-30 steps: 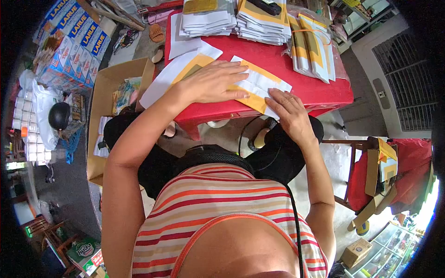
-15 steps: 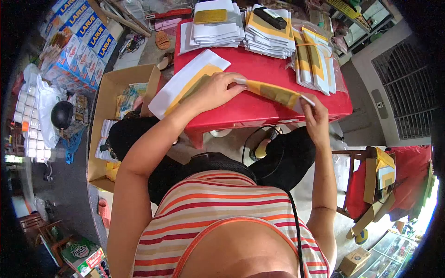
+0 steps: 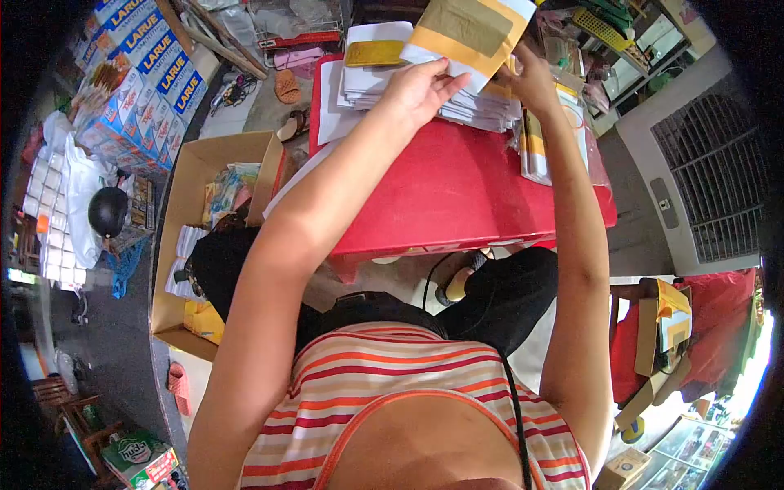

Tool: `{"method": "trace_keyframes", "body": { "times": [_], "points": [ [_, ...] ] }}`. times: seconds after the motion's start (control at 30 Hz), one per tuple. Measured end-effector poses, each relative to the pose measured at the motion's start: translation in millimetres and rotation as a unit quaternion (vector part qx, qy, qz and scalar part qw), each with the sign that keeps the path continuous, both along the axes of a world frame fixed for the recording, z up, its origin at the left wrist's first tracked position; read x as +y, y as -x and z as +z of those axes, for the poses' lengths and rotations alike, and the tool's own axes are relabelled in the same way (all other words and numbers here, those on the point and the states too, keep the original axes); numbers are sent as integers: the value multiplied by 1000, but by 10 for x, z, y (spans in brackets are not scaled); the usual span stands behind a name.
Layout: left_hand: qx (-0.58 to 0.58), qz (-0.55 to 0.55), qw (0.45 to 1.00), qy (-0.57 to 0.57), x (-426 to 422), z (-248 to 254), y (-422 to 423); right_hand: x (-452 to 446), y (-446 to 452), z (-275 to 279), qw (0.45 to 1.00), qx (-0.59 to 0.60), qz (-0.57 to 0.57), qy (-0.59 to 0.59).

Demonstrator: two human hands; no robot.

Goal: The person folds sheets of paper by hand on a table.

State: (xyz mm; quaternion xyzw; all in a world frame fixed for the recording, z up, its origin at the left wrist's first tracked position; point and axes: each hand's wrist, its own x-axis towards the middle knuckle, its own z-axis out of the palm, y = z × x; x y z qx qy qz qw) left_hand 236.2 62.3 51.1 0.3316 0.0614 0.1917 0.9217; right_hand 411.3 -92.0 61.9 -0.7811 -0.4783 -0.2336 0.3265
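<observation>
A paper sheet (image 3: 465,31) with white, orange and gold-brown bands is raised and tilted over the paper stacks at the far side of the red table (image 3: 425,192). My right hand (image 3: 535,82) grips its right edge, fingers partly hidden by the paper. At its lower left edge is my left hand (image 3: 425,88), palm partly showing, fingers loosely apart and overlapping the paper. Below the hands lies a pile of folded white papers (image 3: 482,113). Left of it stands another white pile (image 3: 367,86) with a yellow-gold block (image 3: 373,54) on top.
Orange-banded bundles in plastic (image 3: 535,155) lie at the table's right. My left forearm partly covers a white sheet (image 3: 298,181) at the left edge. A cardboard box (image 3: 212,155) with papers stands left; beer cartons (image 3: 147,65) are stacked beyond. A grey slatted door (image 3: 702,163) is right.
Both hands have moved away from me, up to the far stacks. The paper, earlier a narrow strip between the hands above the table's middle, now faces me broadside over the piles.
</observation>
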Motion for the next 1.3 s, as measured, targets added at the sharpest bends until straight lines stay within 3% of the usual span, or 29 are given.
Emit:
{"method": "trace_keyframes", "body": {
  "times": [0.07,0.13,0.27,0.37,0.43,0.5,0.57,0.63,0.7,0.8,0.83,0.9,1.03,1.1,1.17,1.2,1.23,1.3],
  "points": [
    [4,-5,998,64,-83,36,-167,135,-195,-168,997,-71,-24,36],
    [12,-15,995,99,-146,-16,-331,185,-344,-267,988,3,-39,150],
    [8,-13,991,133,-326,-35,-396,82,-387,-362,991,-55,41,118],
    [1,6,994,109,-396,-26,-360,41,-280,-249,995,-31,-40,83],
    [3,13,996,94,-399,-32,-355,-67,-88,-126,984,-57,-162,52],
    [33,6,996,88,-404,-51,-356,-223,-243,-122,985,-38,-162,52],
    [42,0,995,94,-414,-81,-369,-357,-287,-50,968,-7,-249,11],
    [50,-3,994,100,-397,-135,-403,-414,-262,51,954,-50,-292,-50],
    [79,-17,988,129,-379,-186,-445,-376,-250,119,958,-104,-218,-156],
    [86,-14,989,118,-388,-216,-460,-157,28,187,958,-148,-159,-188],
    [85,-15,989,118,-394,-226,-466,-55,-71,95,967,-140,-89,-194],
    [80,-6,992,102,-402,-249,-454,9,-88,-113,992,-24,-123,27],
    [136,-47,973,179,-324,-189,-266,8,81,-284,970,-107,-171,134],
    [116,-187,975,40,-261,-145,182,-116,-81,-279,983,-151,-97,45],
    [46,-126,970,-204,-68,-39,856,-335,130,-162,989,-132,-71,-8],
    [77,-32,921,-381,104,-61,1152,-452,443,-50,990,-118,-79,-6],
    [103,62,831,-543,321,-81,1422,-574,644,-21,993,-88,-77,2],
    [229,210,598,-739,833,-315,1922,-745,982,-98,997,-38,-70,-5]
  ]
}}
